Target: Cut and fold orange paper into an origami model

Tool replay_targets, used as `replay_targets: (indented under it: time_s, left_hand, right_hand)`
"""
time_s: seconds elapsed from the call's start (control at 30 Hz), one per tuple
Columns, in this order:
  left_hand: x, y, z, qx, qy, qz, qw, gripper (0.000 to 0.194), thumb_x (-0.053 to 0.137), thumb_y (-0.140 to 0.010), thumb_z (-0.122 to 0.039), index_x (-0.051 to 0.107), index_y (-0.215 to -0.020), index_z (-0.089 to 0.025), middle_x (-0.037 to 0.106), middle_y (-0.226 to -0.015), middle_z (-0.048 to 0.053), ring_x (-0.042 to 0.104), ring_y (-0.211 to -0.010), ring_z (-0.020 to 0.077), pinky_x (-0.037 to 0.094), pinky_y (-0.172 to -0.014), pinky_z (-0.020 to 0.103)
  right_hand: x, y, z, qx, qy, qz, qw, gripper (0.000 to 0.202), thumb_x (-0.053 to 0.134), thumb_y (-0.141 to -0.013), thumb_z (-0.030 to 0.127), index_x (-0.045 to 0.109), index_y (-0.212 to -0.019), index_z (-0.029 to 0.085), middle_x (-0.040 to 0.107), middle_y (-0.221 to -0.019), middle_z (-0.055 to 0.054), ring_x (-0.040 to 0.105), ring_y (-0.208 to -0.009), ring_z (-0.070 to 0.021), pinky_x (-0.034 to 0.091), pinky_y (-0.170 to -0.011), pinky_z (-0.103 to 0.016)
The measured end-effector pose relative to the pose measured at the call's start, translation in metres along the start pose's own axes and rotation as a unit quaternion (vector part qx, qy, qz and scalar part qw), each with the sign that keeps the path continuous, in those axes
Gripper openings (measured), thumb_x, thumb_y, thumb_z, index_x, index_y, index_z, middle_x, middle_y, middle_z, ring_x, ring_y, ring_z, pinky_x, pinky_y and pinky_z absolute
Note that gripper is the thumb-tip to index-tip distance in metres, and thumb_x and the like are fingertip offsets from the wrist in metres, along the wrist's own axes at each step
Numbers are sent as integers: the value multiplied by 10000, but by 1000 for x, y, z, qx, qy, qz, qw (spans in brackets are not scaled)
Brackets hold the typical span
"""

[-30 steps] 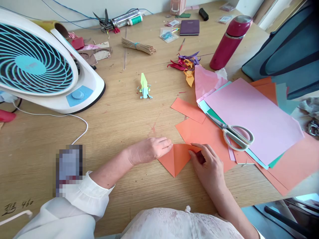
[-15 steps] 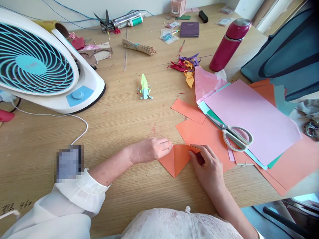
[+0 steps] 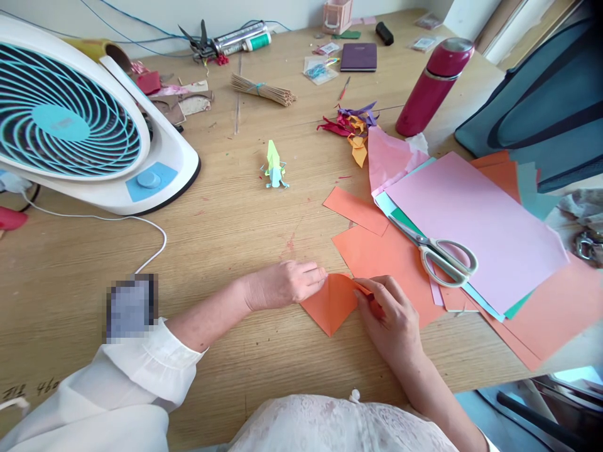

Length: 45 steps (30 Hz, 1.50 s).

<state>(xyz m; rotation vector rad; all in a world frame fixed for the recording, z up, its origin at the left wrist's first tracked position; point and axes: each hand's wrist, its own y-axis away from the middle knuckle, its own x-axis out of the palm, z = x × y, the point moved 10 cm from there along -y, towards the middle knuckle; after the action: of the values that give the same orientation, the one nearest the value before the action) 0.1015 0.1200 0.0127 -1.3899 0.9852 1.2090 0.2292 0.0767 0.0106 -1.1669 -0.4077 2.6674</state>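
Observation:
A creased orange sheet of origami paper [image 3: 330, 307] lies on the table in front of me, its point toward me. My left hand [image 3: 294, 282] rests on its upper left part, fingers pressed together and holding it down. At the right corner, my right hand [image 3: 389, 314] pinches the paper between thumb and fingers, and that corner curls up off the table. The tips of the left fingers hide part of the sheet's left edge. Beyond my hands stands a small folded paper figure [image 3: 273, 166] in yellow-green and light blue.
Scissors [image 3: 436, 248] lie on pink sheets [image 3: 475, 207] and orange paper [image 3: 391, 263] to the right. Behind them stand a red thermos [image 3: 428, 91] and a blue bag [image 3: 537, 100]. A white fan [image 3: 160, 163] is at left. Folded scraps [image 3: 353, 125] and bundled sticks [image 3: 264, 89] lie farther back.
My right hand has shifted slightly left, and the right corner of the orange paper is bent up and inward more. My left hand stays in place.

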Motion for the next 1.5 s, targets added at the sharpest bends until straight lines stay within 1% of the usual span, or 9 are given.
replay_targets:
  time_s: [0.1, 0.23, 0.43, 0.63, 0.93, 1.07, 1.17, 1.33, 1.5]
  left_hand:
    - [-3, -1, -11, 47, -26, -8, 999, 236, 456, -931, 7, 637, -1034, -105, 680, -990, 109, 619, -803, 164, 534, -623, 258]
    - [-4, -1, -10, 28, -23, -10, 999, 225, 458, -933, -7, 628, -1034, -113, 672, -988, 108, 609, -806, 171, 529, -647, 266]
    - [-2, -1, -12, 23, -50, -3, 998, 206, 476, -915, -5, 638, -1006, -94, 666, -976, 97, 578, -773, 176, 510, -623, 283]
    - [1, -2, -13, 14, -59, 8, 998, 207, 464, -932, -31, 641, -1009, -105, 663, -976, 83, 560, -784, 180, 499, -632, 287]
    - [2, -1, -15, -8, -65, 17, 998, 205, 443, -963, -72, 633, -1025, -113, 651, -982, 87, 540, -792, 187, 473, -662, 299]
    - [0, -4, -13, -43, -46, 8, 998, 221, 441, -1012, -229, 635, -1001, -123, 643, -940, 74, 522, -776, 195, 464, -655, 324]
    - [3, -3, -11, -80, -22, 19, 996, 242, 471, -1006, -299, 622, -1055, -117, 643, -968, 78, 522, -813, 205, 470, -686, 337]
    - [6, 1, -11, -111, -13, 30, 993, 287, 503, -992, -300, 578, -1173, -90, 641, -1016, 86, 530, -875, 221, 481, -749, 352]
    - [4, 1, -13, -125, -12, 26, 992, 237, 480, -1001, -254, 567, -1152, -94, 633, -1005, 89, 551, -914, 231, 489, -813, 366]
  right_hand:
    - [3, 3, 7, -35, -11, 13, 999, 264, 478, -960, 123, 657, -1120, 233, 652, -975, -68, 657, -842, -168, 550, -703, -301]
    - [6, 6, 20, -97, -31, 36, 994, 316, 479, -950, 80, 629, -1179, 238, 681, -1187, -97, 671, -1027, -199, 563, -854, -365]
    - [12, 10, 36, -170, -3, 70, 983, 294, 512, -947, 78, 616, -1191, 205, 706, -1201, -111, 678, -1024, -214, 562, -837, -372]
    - [20, 20, 39, -221, 44, 107, 968, 259, 485, -962, 62, 618, -1160, 164, 689, -1225, -134, 653, -1104, -231, 552, -855, -376]
    - [23, 25, 45, -263, 89, 115, 954, 210, 480, -976, 63, 644, -1092, 124, 687, -1226, -147, 636, -1134, -260, 544, -858, -383]
    - [23, 27, 44, -272, 96, 128, 949, 199, 483, -980, 73, 651, -1075, 122, 671, -1261, -149, 622, -1167, -275, 539, -886, -396]
    - [23, 28, 43, -274, 97, 136, 947, 202, 476, -984, 73, 650, -1072, 125, 665, -1272, -151, 614, -1186, -277, 537, -881, -396]
    - [23, 30, 44, -282, 98, 134, 945, 179, 502, -969, 53, 649, -1047, 116, 670, -1263, -161, 616, -1190, -287, 535, -858, -391]
    - [23, 31, 43, -283, 99, 142, 944, 163, 510, -976, 73, 647, -1038, 136, 671, -1275, -142, 609, -1207, -284, 527, -858, -385]
